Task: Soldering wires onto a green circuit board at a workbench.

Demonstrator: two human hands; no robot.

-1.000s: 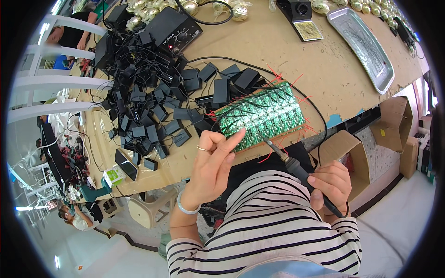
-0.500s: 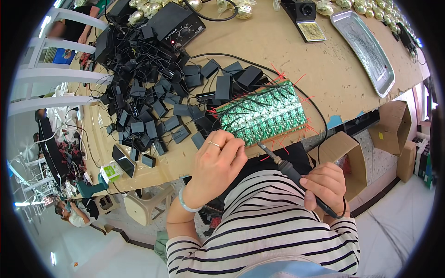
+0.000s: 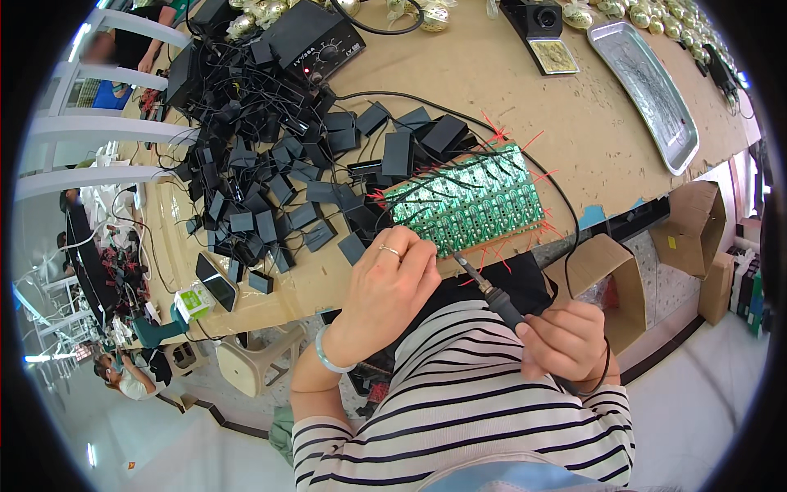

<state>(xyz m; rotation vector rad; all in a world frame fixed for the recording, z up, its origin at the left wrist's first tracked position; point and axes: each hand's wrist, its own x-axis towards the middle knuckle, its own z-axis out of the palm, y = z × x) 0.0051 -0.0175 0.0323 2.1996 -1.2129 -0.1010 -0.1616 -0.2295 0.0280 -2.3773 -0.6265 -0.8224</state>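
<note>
My right hand (image 3: 566, 344) grips a soldering iron (image 3: 502, 305) by its dark handle, its metal tip pointing up and left to the near edge of a green circuit board panel (image 3: 467, 201). The panel lies on the table, with thin black wires across it and red wires sticking out around its sides. At its near left corner my left hand (image 3: 389, 283) is closed in a pinch; whatever is between the fingertips is too small to make out. Left of the panel lies a heap of small black boxes (image 3: 262, 184) with black leads.
A black soldering station (image 3: 316, 45) stands behind the heap, its cable running right across the table (image 3: 459, 74). An iron stand with a sponge (image 3: 553, 56) and a metal tray (image 3: 648, 94) are at the far right. Cardboard boxes (image 3: 611, 275) stand below the table's right side.
My right hand and the soldering iron have shifted slightly left, the tip staying by the panel's near edge. The left hand has turned a little, still pinched at the corner.
</note>
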